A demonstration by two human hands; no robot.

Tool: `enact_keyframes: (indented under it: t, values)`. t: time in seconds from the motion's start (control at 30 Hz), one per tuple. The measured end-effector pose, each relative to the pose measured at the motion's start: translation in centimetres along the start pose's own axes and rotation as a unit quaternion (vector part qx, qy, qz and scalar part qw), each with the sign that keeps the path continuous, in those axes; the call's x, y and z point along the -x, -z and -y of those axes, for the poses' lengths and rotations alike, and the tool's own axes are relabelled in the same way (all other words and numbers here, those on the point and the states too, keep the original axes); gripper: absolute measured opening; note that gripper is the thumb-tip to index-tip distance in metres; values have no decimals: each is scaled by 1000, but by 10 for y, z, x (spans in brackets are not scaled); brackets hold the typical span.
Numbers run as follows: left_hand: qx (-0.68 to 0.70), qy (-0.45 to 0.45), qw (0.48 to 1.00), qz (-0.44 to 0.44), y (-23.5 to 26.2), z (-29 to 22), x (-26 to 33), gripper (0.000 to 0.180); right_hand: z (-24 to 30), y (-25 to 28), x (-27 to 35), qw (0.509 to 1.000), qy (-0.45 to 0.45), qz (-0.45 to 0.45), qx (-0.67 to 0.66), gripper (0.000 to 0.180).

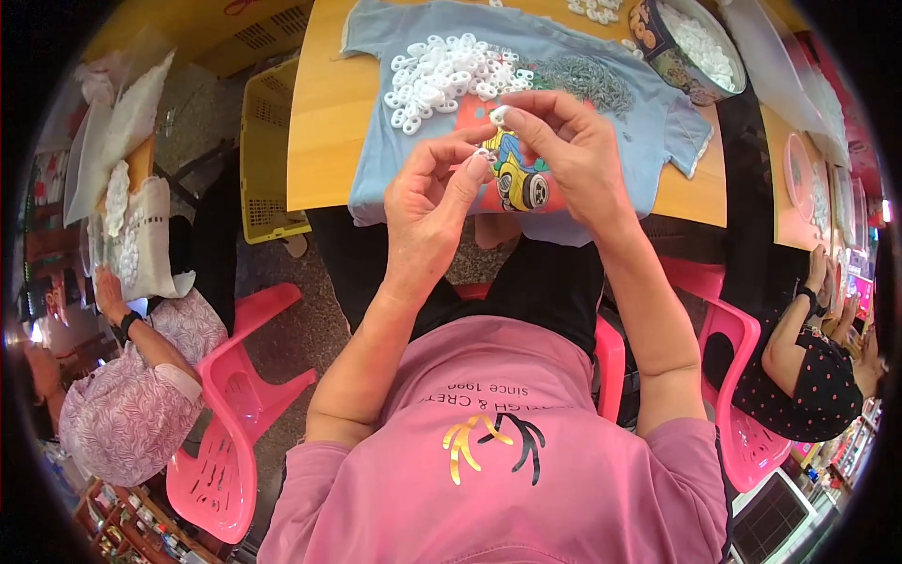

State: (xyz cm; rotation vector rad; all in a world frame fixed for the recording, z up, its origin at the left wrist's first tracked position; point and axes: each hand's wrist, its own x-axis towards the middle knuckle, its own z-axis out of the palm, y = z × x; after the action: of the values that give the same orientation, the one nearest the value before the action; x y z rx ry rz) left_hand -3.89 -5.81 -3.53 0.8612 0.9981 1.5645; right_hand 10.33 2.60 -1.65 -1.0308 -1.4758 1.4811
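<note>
Pinching a small white ring (pixel 498 115) between both hands.
Right hand (pixel 564 155) and left hand (pixel 434 193) are gripping it; beyond them, white rings (pixel 442 75) are lying on a blue shirt (pixel 601 38), with a patterned round tin (pixel 686 47) holding more.

Round patterned tin (pixel 669 58) at table's far right.

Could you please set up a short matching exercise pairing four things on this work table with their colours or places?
Things:
1. heap of plastic rings
2. pile of metal springs
3. round tin
4. small ring in the right hand

Descriptions:
A. grey, on the shirt's right part
B. at the table's far right
C. white, on the shirt's left part
D. pinched at fingertips

Pairs: 1-C, 2-A, 3-B, 4-D
</note>
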Motion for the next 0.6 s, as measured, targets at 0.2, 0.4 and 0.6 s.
enact_keyframes:
  t: [0.2, 0.4, 0.6]
  values:
    - [4, -53, 998, 16, 0, -1, 1, 11, 5, -2, 17, 991, -52, -13, -122, 21]
    - [14, -46, 999, 7, -5, -7, 4, 11, 17, -5, 30, 981, -98, -5, -168, 15]
    - [42, -11, 999, -11, -8, -9, 5, 12, 23, -4, 41, 969, -107, -12, -221, 15]
